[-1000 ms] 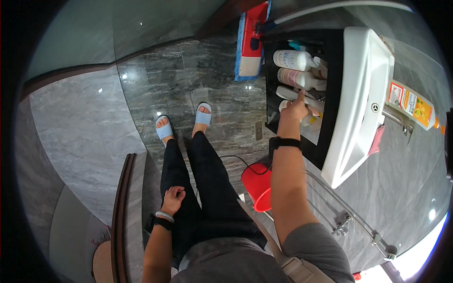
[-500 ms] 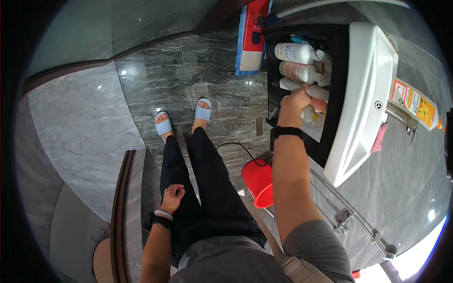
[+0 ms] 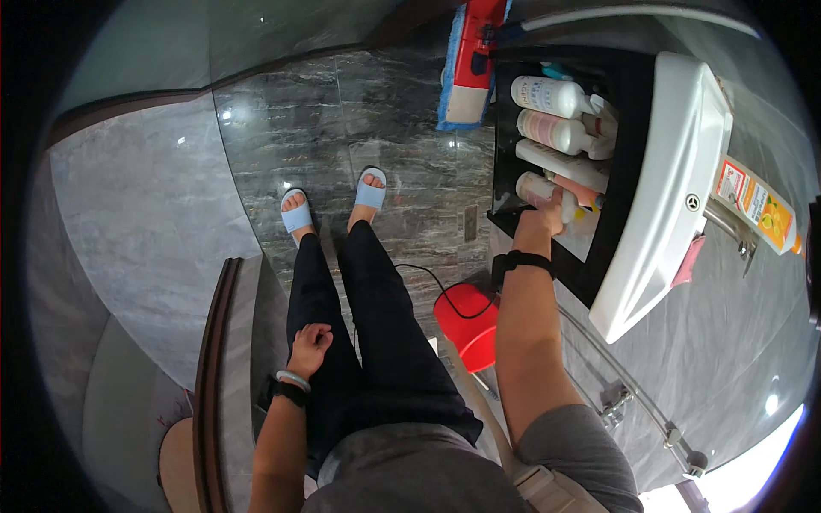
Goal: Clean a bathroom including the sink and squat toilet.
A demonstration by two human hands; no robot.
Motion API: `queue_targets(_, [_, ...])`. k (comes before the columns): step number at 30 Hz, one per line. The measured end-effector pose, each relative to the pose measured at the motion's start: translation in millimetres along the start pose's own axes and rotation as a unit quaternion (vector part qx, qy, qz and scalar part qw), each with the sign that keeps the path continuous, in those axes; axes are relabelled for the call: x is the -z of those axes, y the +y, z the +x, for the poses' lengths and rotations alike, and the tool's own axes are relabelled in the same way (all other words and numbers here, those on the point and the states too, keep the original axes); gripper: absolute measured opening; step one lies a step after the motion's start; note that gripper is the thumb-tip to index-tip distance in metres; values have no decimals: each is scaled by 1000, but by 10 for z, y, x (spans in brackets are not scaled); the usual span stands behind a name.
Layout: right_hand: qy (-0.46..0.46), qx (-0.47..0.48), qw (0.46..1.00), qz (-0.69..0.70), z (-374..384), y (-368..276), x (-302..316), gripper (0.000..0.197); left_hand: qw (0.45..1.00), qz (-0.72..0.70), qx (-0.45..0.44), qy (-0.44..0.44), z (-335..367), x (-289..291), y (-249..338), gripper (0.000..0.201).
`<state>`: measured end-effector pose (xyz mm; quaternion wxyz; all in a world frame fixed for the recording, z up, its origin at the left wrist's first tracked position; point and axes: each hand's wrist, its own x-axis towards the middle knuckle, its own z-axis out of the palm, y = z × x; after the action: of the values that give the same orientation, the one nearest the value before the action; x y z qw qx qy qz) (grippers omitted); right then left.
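One white-and-pink bottle [image 3: 532, 187] stands in the black cabinet [image 3: 631, 128] at my right grip [image 3: 550, 219]; whether it has closed I cannot tell; I'd best keep clear of the neighbouring bottles [image 3: 550, 130]; my left grip [image 3: 313, 349] curls half-open, seemingly empty.

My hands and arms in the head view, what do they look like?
Both are ungloved. Your left hand has a pale, rounded bangle at its wrist, with a black strap behind it. Your right hand has a black wristband, and a short grey sleeve covers that upper arm.
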<state>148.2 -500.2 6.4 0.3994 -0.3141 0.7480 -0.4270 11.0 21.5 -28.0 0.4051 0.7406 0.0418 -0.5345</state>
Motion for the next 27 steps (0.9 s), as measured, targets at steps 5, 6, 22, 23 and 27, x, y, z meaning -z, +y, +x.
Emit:
queue_targets(5, [3, 72, 997, -19, -192, 86, 67, 85, 999, 40, -26, 3, -1, 43, 89, 20])
queue_targets(6, [2, 70, 997, -19, -279, 138, 99, 85, 999, 41, -26, 6, 5, 62, 98, 20])
queue_targets(22, [-675, -210, 703, 74, -1477, -311, 626, 76, 998, 63, -6, -15, -111, 400, 256, 25])
queue_targets(23, [-689, -231, 683, 74, -1526, -361, 611, 78, 999, 48, -6, -19, -130, 438, 244, 25])
queue_targets(27, [-692, -223, 684, 61, -1717, -446, 611, 85, 999, -20, 16, -40, -161, 535, 131, 28])
